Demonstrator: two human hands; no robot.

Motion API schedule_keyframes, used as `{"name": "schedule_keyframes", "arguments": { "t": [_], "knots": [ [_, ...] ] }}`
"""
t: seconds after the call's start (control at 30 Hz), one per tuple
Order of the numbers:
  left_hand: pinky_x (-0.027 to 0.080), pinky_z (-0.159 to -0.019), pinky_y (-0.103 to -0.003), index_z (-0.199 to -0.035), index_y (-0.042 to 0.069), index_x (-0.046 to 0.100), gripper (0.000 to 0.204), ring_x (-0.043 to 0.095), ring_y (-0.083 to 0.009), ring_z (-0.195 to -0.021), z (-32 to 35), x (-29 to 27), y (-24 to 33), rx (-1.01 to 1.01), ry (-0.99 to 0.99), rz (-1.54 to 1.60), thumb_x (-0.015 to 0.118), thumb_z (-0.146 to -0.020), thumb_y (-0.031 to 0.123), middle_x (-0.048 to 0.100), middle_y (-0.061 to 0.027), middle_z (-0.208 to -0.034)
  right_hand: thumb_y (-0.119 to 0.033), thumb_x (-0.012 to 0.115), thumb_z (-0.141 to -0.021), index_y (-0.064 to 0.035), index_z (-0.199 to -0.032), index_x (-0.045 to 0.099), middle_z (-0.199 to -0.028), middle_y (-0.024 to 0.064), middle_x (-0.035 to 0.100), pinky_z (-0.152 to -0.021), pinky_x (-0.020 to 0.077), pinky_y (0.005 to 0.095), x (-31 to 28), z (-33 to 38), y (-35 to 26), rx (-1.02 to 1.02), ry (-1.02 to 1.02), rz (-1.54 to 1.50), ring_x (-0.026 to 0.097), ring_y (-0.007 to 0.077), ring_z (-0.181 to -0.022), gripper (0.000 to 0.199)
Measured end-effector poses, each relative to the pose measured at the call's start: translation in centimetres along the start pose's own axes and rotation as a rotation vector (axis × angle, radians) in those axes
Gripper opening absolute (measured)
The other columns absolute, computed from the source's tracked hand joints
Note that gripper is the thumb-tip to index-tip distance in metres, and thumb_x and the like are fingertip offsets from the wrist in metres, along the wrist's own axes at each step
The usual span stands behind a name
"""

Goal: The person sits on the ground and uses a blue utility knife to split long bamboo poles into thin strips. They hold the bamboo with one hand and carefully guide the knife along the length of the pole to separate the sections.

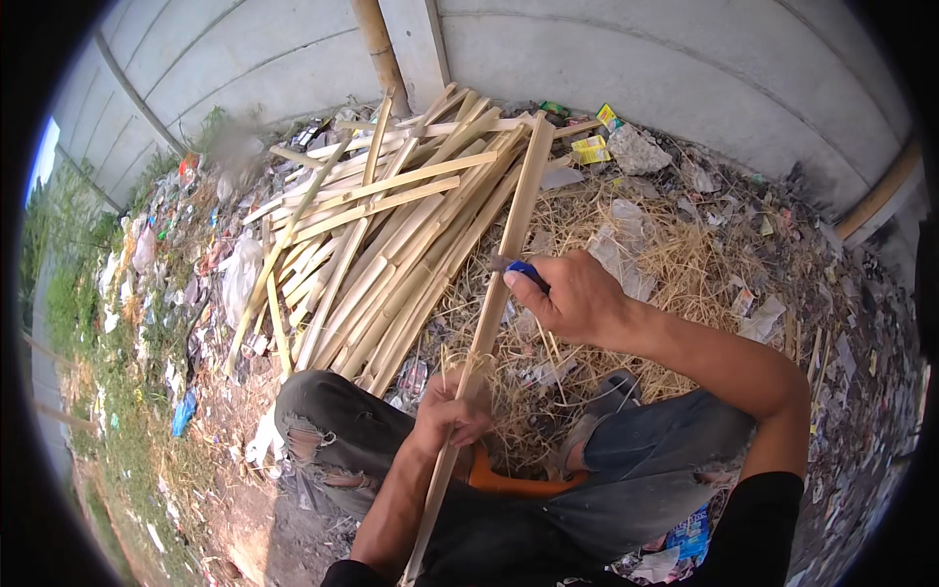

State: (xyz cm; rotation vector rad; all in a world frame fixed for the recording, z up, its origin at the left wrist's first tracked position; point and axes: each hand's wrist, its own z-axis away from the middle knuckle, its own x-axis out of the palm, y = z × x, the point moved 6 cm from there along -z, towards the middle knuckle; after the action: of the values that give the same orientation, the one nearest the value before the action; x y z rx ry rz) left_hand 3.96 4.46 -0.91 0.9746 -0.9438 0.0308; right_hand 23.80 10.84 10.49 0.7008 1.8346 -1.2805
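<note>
Green weeds (76,308) fill the far left, growing beside ground strewn with litter. Next comes a crumpled blue plastic scrap (184,413), then a whitish plastic bag (240,279) lying near a heap of split bamboo strips (391,235). The strips overlap at several angles, most slanting up to the right, and a round bamboo pole (379,47) stands behind them against a grey concrete wall (636,54).

Below the heap is the seated person's left knee, in dark trousers (367,430) torn at the knee. Just right of it the left grip (450,416) is clenched around the lower part of one long strip (515,220), with thin shavings beside the fingers. This strip rises from the lower edge, between the person's legs, past the right side of the heap, its upper end tilted right and away from the body. An orange object (518,483), partly hidden, lies below.

Further right, the right grip (577,296) is closed on a blue-handled knife (528,272), whose dark blade meets the strip above the left grip. Beyond it spread dry straw (690,274), yellow wrappers (591,150) and a pale rock (638,151) near the wall.
</note>
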Motion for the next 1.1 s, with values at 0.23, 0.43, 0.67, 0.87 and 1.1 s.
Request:
{"name": "schedule_keyframes", "arguments": {
  "t": [0.23, 0.43, 0.67, 0.87, 1.1],
  "knots": [
    [0.027, -0.033, -0.027, -0.117, -0.001, 0.062, 0.045, 0.033, -0.0108, -0.034, 0.5, 0.3, 1.2, 0.016, 0.035, -0.006, 0.056, -0.073, -0.009, 0.040, -0.0028, -0.058, -0.042, 0.055, -0.103, -0.0003, -0.080, 0.069, -0.065, 0.0225, 0.067, -0.059, 0.0572, 0.0506, 1.0, -0.9, -0.7, -0.027, 0.013, -0.162, 0.070, 0.0429, -0.062, 0.050],
    [0.027, -0.036, -0.026, -0.099, -0.002, 0.062, 0.027, 0.038, -0.0091, -0.037, -0.4, 0.5, 1.8, 0.092, 0.011, -0.053, 0.055, -0.075, -0.009, 0.048, -0.0022, -0.059, -0.035, 0.059, -0.104, 0.0020, -0.083, 0.067, -0.058, 0.0224, 0.062, -0.051, 0.0521, 0.0473, 4.6, 2.1, -3.3, -0.162, -0.022, -0.228, 0.067, 0.0398, -0.055, 0.043],
    [0.028, -0.038, -0.026, -0.100, -0.001, 0.065, 0.024, 0.042, -0.0082, -0.042, -0.1, 0.0, 1.8, 0.125, 0.141, -0.199, 0.060, -0.078, -0.009, 0.051, -0.0005, -0.061, -0.045, 0.057, -0.104, 0.0004, -0.081, 0.067, -0.053, 0.0202, 0.059, -0.050, 0.0520, 0.0482, 3.0, 1.6, -3.7, -0.199, -0.033, -0.066, 0.065, 0.0404, -0.050, 0.052],
    [0.028, -0.037, -0.026, -0.102, -0.002, 0.067, 0.028, 0.040, -0.0079, -0.040, 0.0, -0.1, 1.6, 0.178, 0.217, -0.326, 0.062, -0.076, -0.010, 0.048, 0.0003, -0.058, -0.062, 0.047, -0.103, 0.0008, -0.069, 0.067, -0.062, 0.0230, 0.063, -0.065, 0.0518, 0.0516, 4.4, 0.9, -2.8, -0.009, -0.294, -0.214, 0.068, 0.0424, -0.066, 0.073],
    [0.030, -0.040, -0.024, -0.106, -0.002, 0.069, 0.032, 0.044, -0.0064, -0.044, 0.1, 0.7, 1.9, 0.149, 0.217, -0.368, 0.063, -0.076, -0.011, 0.052, 0.0012, -0.063, -0.068, 0.053, -0.097, 0.0015, -0.065, 0.065, -0.062, 0.0227, 0.061, -0.065, 0.0491, 0.0508, 4.7, 0.2, -1.0, -0.007, -0.565, -0.290, 0.063, 0.0402, -0.061, 0.077]
  ]
}}
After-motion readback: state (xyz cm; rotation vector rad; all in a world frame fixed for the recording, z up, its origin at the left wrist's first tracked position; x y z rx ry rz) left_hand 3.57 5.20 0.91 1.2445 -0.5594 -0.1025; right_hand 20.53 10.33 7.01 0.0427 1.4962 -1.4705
